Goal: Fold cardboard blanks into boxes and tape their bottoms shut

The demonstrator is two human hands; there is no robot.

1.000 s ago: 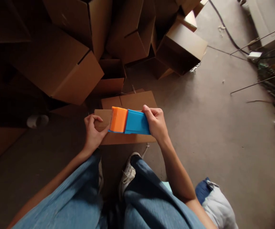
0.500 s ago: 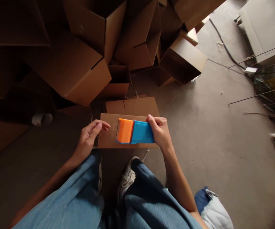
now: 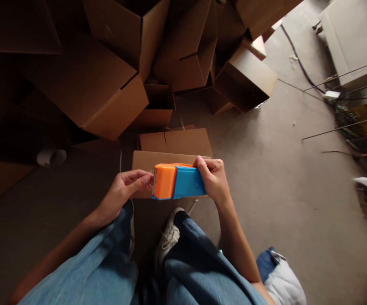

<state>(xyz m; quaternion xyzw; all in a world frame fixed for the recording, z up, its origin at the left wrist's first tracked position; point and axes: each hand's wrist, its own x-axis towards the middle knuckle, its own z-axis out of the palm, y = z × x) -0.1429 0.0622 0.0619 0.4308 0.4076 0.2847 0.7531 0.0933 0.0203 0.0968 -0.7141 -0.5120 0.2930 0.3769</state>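
We held an orange-and-blue plastic dispenser point(image 3: 175, 182) over a flat cardboard box point(image 3: 142, 162), its blue body wrapped in our right hand point(image 3: 212, 178), fingers curled across the top, a grip that seemed meant to steady it. Our left hand point(image 3: 123, 190) came in at the orange end, fingers pressed together with their tips at the toothed edge; whether they pinched anything there we could not tell. The box lay on the concrete floor point(image 3: 266, 169) before a heap of cardboard cartons point(image 3: 88, 84), our white sneaker point(image 3: 167, 237) just below.
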